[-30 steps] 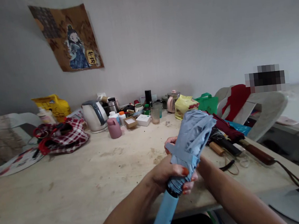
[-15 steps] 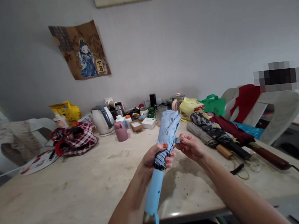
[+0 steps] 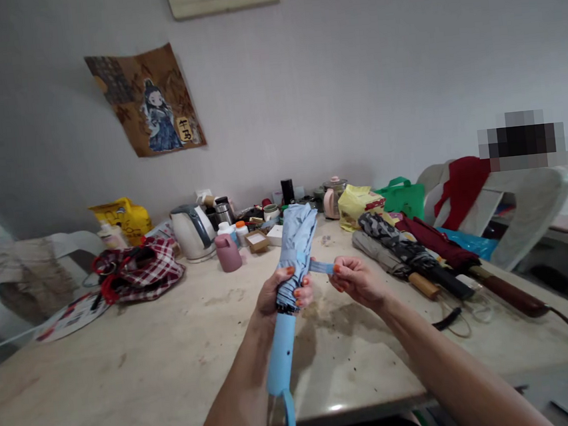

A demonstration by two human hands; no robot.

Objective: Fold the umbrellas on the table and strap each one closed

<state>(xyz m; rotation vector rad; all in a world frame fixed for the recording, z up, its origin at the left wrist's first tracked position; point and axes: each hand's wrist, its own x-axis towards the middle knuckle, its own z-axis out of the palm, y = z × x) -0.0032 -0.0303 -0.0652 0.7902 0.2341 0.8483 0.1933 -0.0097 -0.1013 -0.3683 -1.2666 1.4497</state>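
A folded light-blue umbrella (image 3: 294, 245) stands tilted above the table, handle toward me and tip toward the wall. My left hand (image 3: 281, 292) is wrapped around its folded canopy just above the pale-blue handle (image 3: 280, 350). My right hand (image 3: 355, 280) pinches the umbrella's closing strap (image 3: 321, 268), which is stretched out sideways from the canopy to the right.
Several folded umbrellas (image 3: 413, 254) lie on the table (image 3: 127, 362) at the right. Along the wall stand a kettle (image 3: 192, 230), a pink bottle (image 3: 228, 252), cups, small boxes, yellow and green bags. A plaid bag (image 3: 136, 271) lies left. A white chair (image 3: 524, 206) stands right.
The umbrella has moved away from me and more upright, its canopy now rolled slimmer. My right hand came off the canopy and now pulls the strap out to the right.
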